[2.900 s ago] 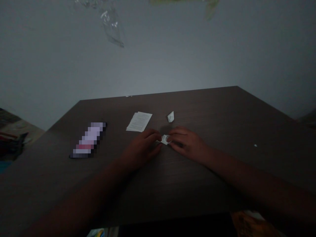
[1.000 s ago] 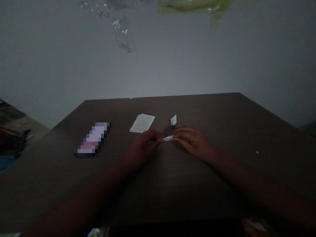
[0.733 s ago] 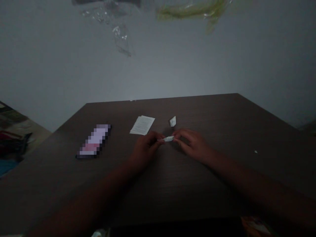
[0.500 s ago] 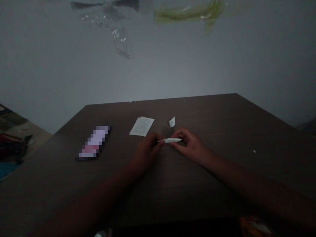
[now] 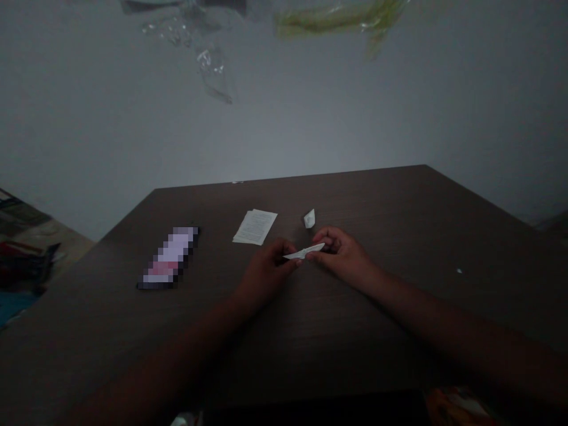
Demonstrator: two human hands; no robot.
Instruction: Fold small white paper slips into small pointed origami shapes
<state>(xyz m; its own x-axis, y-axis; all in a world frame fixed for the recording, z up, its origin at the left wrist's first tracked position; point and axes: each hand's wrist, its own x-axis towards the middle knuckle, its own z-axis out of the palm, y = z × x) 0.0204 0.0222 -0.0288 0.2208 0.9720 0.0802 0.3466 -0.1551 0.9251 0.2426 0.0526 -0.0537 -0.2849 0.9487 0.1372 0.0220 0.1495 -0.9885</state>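
Between my two hands is a small folded piece of white paper, long and narrow with pointed ends. My left hand pinches its left end between thumb and fingers. The right end is gripped the same way by my right hand. Just beyond my right fingers, a small folded paper shape stands on the table. A few printed paper sheets lie stacked beyond my left hand.
A phone, its screen blurred out, lies on the brown table to the left. One tiny white scrap is far to the right. Behind the table rises a pale wall with tape and clear plastic on it.
The folded paper has tilted, its right end now higher, and its outline looks slimmer and more pointed. Both hands have shifted only slightly and keep hold of it.
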